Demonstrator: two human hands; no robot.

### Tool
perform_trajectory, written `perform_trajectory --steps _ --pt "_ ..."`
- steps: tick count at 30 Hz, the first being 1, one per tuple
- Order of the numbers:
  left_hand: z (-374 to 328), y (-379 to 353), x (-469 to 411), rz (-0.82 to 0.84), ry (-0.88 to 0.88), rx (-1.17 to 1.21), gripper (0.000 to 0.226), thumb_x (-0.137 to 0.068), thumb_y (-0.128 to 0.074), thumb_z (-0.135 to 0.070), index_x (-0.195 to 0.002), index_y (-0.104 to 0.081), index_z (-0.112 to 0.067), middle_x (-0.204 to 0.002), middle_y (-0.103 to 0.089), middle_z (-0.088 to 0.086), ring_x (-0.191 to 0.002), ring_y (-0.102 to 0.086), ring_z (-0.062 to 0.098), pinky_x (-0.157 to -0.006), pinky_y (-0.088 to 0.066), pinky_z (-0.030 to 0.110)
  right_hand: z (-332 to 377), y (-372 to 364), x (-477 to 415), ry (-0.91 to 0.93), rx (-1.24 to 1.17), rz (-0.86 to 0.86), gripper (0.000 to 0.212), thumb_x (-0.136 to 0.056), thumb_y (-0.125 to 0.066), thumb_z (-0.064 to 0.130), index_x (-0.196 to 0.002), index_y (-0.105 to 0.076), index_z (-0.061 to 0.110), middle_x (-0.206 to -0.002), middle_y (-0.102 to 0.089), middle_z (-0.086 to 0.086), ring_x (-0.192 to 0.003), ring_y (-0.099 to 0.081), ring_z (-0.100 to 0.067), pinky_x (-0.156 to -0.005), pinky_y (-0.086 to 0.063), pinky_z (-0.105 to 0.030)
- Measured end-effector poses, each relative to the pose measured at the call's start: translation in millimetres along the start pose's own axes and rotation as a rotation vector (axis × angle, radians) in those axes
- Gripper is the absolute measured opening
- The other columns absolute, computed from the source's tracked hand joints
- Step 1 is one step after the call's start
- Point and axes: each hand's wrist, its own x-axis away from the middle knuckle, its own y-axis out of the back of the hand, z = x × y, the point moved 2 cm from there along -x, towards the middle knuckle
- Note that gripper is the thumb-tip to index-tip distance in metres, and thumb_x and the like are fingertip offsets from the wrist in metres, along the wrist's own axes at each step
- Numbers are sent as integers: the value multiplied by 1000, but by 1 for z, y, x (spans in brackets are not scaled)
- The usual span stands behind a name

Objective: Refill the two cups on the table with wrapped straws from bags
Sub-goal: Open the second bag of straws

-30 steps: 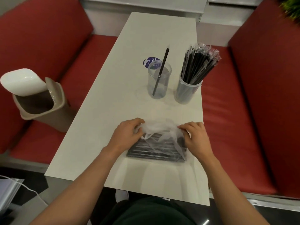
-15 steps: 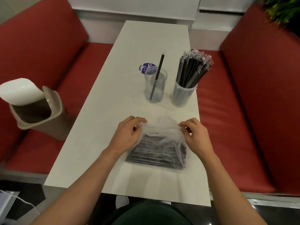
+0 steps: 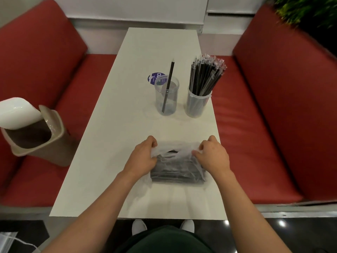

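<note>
Fingers (image 3: 198,147) of the right hand (image 3: 212,155) are pinched on one side of the thin plastic bag's mouth, and the left hand (image 3: 143,156) pinches the opposite side, so the film is stretched taut between them with a small dark opening showing in the middle. That bag (image 3: 177,169), packed with dark wrapped straws, lies flat on the white table (image 3: 113,139) near its front edge; the near-empty cup (image 3: 166,96), holding one straw, and the full cup (image 3: 197,102) stand side by side further back. To open it well, I would pull the two sides apart evenly and low — a jerk could tear the film and scatter straws off the near edge. Both thumbs and fingertips are partly buried in bunched plastic, so the exact grip is hard to read, and whether the mouth is knotted or merely folded cannot be told. Straw count inside is hidden.
</note>
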Motion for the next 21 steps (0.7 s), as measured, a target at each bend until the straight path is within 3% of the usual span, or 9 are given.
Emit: perform_trajectory --steps 2,4,6,7,8,10,12,17,21 --pt "1 5 1 -6 -6 -57 32 -83 -60 -1 -103 -44 -20 -89 -58 -1 -82 -53 26 -62 -37 36 9 2 3 -32 6 -27 18 -96 -59 15 -114 -62 11 -120 -57 -7 -95 -60 -35 -70 -46 -38" --pt "5 10 1 -43 -22 -195 30 -80 -60 0 -99 -51 -21 -113 -61 -2 -108 -53 32 -81 -38 35 10 1 4 -50 -14 -26 30 -91 -50 -2 -116 -57 13 -117 -61 -7 -87 -53 -34 -69 -42 -37" --pt "9 12 1 -74 -15 -345 26 -82 -64 -8 -101 -62 -25 -148 -48 1 -136 -36 31 -105 -26 41 14 0 6 -101 -66 -10 29 -92 -47 2 -117 -57 13 -118 -64 -9 -88 -50 -33 -74 -43 -38" --pt "10 13 0 -89 -2 -380 24 -84 -65 -14 -104 -66 -27 -150 -44 3 -138 -31 29 -106 -22 42 17 -1 7 -141 -99 -1 24 -96 -47 12 -118 -57 12 -121 -65 -10 -93 -53 -35 -77 -44 -39" --pt "11 15 0 -115 11 -409 22 -86 -65 -23 -107 -69 -27 -145 -46 4 -134 -33 28 -104 -23 41 21 -3 7 -184 -137 5 27 -100 -48 28 -119 -56 11 -123 -64 -11 -100 -57 -38 -82 -44 -41" --pt "10 18 -2 -158 36 -471 29 -92 -60 -41 -110 -73 -22 -126 -52 4 -120 -43 27 -96 -31 39 29 -8 5 -246 -131 55 63 -96 -50 65 -128 -50 11 -129 -61 -12 -116 -59 -40 -88 -45 -45" --pt "9 19 -6 -110 90 -493 53 -96 -50 -60 -116 -72 -17 -121 -57 7 -114 -53 29 -93 -40 41 36 -14 4 -241 -21 103 85 -84 -58 80 -135 -44 13 -133 -57 -10 -123 -58 -38 -92 -46 -46" --pt "1 13 -17 82 242 -399 89 -82 -42 -90 -120 -66 -12 -127 -58 8 -114 -62 34 -81 -44 38 40 -26 0 -169 -20 192 78 -85 -70 63 -138 -41 13 -139 -53 -8 -127 -57 -35 -102 -45 -48" --pt "-2 6 -24 186 272 -362 72 -77 -71 -67 -124 -62 -13 -125 -55 8 -114 -60 32 -78 -43 35 44 -27 4 -134 13 113 42 -90 -62 31 -126 -49 13 -130 -58 -8 -118 -60 -34 -97 -43 -46"
